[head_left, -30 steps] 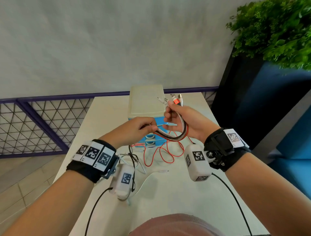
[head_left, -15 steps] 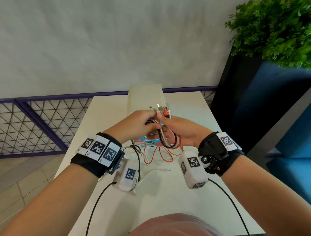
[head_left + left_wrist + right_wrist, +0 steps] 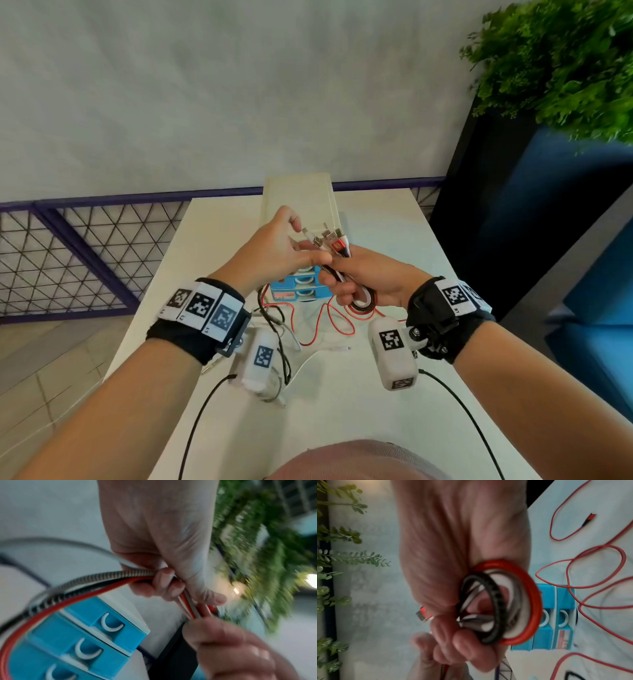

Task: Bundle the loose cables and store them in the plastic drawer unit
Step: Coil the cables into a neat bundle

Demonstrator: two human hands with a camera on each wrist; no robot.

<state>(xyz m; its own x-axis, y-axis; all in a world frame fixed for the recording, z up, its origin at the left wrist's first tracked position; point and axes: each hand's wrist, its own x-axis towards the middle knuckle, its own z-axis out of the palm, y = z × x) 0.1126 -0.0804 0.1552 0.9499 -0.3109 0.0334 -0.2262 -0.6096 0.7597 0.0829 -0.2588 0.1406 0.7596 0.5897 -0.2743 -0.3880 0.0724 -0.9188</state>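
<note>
A: Since a second ago both hands lifted and drew together; the left hand (image 3: 274, 248) let go of the loop and now reaches the plug ends.

B: Grip now?

A: Right hand (image 3: 363, 277) is curled round the cable bundle (image 3: 363, 301), a small coil of red, black and white strands. Left hand's fingers look relaxed, tips touching the connectors (image 3: 330, 240); I can't tell whether they pinch.

B: How to do it well?

A: My read: even up the plugs, keep the right fist tight so the coil doesn't spring open, then gather the slack.

B: Slack where?

A: At 6 o'clock from the hands, a loose red cable (image 3: 318, 329) and black cable (image 3: 274, 329) trail over the table (image 3: 359, 411).

B: Room?

A: Table edges run close at 3 and 9 o'clock, so dangling loops could snag. Drawer unit (image 3: 298, 287) sits at 12 o'clock under the hands, blue drawers shut. Beyond it, wall; plant (image 3: 565, 68) at 2.
</note>
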